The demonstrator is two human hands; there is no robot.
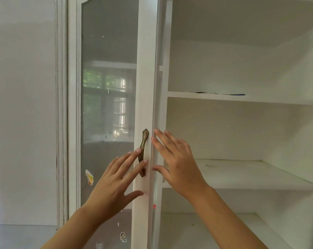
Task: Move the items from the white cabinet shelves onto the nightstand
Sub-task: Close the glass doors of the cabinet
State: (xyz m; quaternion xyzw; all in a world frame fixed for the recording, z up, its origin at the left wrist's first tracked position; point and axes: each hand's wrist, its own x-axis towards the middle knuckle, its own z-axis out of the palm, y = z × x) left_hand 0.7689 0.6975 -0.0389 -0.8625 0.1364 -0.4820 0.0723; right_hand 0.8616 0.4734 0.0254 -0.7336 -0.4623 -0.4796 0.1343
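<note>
Two spread hands, the left hand (114,186) and right hand (177,159), are laid beside the brass handle (143,152), where fingers could be pinched if the door (144,69) swings.

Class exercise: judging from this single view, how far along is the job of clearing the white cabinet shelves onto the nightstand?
Done: the visible shelves look nearly bare; only something thin and dark lies on the upper shelf. In hand: the left hand and right hand, both empty, fingers straight, are at the glass door by its brass handle. The nightstand is out of view.
</note>
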